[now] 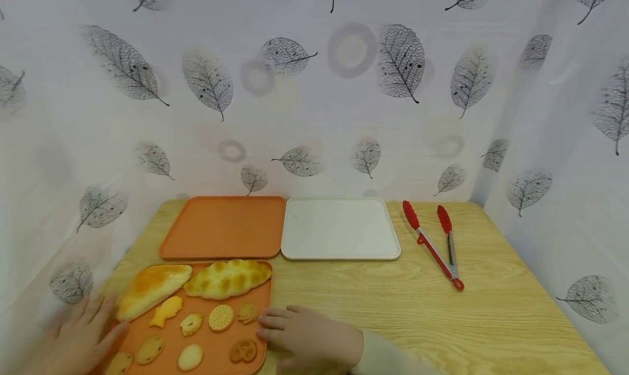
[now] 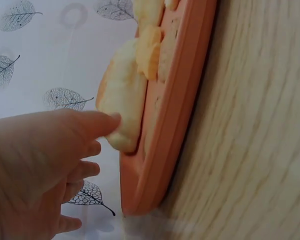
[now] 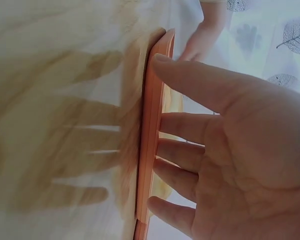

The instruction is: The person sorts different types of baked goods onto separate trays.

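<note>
An orange tray point(image 1: 216, 342) of breads and cookies lies at the front left. On it are a long smooth bread roll point(image 1: 154, 287), a braided loaf point(image 1: 228, 279), a yellow fish-shaped cookie point(image 1: 166, 311), a pretzel cookie point(image 1: 243, 351), a round cracker point(image 1: 221, 317) and several other cookies. At the tray's left side is my left hand point(image 1: 78, 337), blurred, fingers spread; its thumb overlaps the smooth roll in the left wrist view. Over on the right side my right hand point(image 1: 309, 334) has straight, spread fingers, their tips right at the tray's rim point(image 3: 151, 115).
Behind the filled tray, a bare orange tray point(image 1: 223, 227) and a bare white tray point(image 1: 341, 227) stand side by side. Red-tipped tongs point(image 1: 437, 255) lie spread apart at the right of the wooden table point(image 1: 393, 309). A leaf-patterned curtain point(image 1: 314, 107) encloses the back and sides.
</note>
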Demonstrator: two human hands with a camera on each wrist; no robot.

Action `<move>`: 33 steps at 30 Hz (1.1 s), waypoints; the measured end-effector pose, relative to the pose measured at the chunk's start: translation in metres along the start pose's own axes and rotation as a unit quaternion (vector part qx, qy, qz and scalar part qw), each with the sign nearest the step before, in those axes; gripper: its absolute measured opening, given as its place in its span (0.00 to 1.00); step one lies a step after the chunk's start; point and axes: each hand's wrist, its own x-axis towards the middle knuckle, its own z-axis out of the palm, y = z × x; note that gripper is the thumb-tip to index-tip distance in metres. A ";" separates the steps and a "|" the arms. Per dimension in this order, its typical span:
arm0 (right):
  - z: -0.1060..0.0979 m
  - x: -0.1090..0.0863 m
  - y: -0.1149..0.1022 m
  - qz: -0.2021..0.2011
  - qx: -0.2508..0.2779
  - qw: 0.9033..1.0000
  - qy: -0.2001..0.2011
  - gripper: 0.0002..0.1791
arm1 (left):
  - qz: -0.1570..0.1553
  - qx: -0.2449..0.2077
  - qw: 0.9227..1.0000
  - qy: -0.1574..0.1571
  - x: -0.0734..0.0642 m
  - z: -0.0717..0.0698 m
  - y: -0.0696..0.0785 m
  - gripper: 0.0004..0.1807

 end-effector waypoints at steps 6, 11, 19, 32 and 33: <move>0.003 -0.020 0.010 -0.003 0.000 1.000 0.008 0.37 | 0.020 0.017 0.999 -0.020 -0.002 0.008 -0.001 0.47; 0.008 -0.040 0.018 -0.011 0.017 0.999 0.029 0.36 | 0.048 -0.019 0.998 -0.037 -0.001 0.007 0.010 0.47; 0.018 -0.074 0.028 -0.016 0.085 0.993 0.081 0.30 | 0.117 -0.106 0.987 -0.030 -0.003 0.008 0.034 0.38; 0.031 -0.136 0.040 0.031 0.218 0.969 0.113 0.26 | 0.139 -0.125 0.980 -0.074 0.002 -0.002 0.098 0.42; 0.032 -0.141 0.042 0.039 0.233 0.965 0.113 0.26 | 0.141 -0.121 0.980 -0.072 0.002 -0.002 0.104 0.43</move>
